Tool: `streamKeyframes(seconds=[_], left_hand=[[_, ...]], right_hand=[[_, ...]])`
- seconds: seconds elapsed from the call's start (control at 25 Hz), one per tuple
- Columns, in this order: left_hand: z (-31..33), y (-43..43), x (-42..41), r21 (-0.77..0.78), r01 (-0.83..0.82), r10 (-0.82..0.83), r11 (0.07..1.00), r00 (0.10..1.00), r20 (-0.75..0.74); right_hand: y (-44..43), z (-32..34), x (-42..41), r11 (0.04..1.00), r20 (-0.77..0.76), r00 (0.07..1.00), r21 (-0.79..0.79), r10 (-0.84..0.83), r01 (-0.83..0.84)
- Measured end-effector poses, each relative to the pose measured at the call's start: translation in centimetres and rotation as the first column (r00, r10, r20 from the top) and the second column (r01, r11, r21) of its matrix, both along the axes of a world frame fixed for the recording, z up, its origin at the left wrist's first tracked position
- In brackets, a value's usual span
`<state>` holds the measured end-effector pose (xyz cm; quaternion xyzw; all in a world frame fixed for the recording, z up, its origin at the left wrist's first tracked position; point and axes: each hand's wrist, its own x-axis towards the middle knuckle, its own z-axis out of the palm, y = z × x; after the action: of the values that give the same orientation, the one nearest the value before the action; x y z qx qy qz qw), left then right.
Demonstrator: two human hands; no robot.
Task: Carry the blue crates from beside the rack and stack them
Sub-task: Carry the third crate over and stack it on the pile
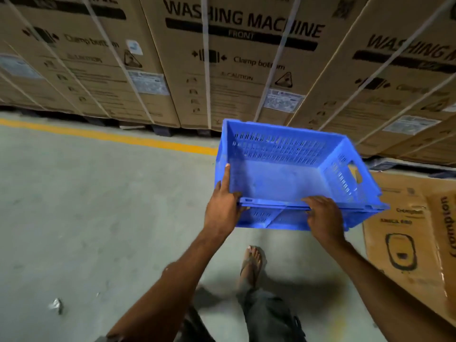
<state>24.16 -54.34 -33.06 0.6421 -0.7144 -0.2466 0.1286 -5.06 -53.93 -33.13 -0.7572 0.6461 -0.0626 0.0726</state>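
The carrying step is in hand: the empty blue slotted plastic crate [283, 176] hangs above the grey concrete floor [74, 206], left grip [222, 206] and right grip [325, 218] clamped on its near rim, and next it likely needs squaring onto a stack.
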Motion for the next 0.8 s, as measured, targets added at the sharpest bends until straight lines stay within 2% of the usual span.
streamKeyframes(seconds=[0.2,0.32,0.52,0.68,0.8], left_hand=[[-8.1,-3.0,2.8,-0.009,0.027,-0.027,1.0,0.997,-0.068],[-12.1,-3.8,4.1,-0.04,0.082,-0.085,0.996,0.992,-0.097],[-13.7,-5.1,4.7,-0.06,0.128,-0.132,0.99,0.988,-0.077],[-14.3,-5.0,4.7,-0.042,0.138,-0.139,0.99,0.99,-0.031],[-15.3,-4.6,4.5,-0.067,0.149,-0.152,0.987,0.987,-0.049]], right_hand=[[-3.0,-7.0,3.5,0.997,-0.107,0.993,-0.06,-0.054,0.048],[-3.2,-9.9,4.9,0.997,-0.162,0.985,-0.044,-0.065,0.059],[-3.4,-11.4,5.9,0.991,-0.253,0.96,0.023,-0.123,0.133],[-3.8,-12.0,6.2,0.975,-0.262,0.952,0.111,-0.157,0.191],[-3.3,-12.3,6.1,0.971,-0.282,0.942,0.099,-0.182,0.218]])
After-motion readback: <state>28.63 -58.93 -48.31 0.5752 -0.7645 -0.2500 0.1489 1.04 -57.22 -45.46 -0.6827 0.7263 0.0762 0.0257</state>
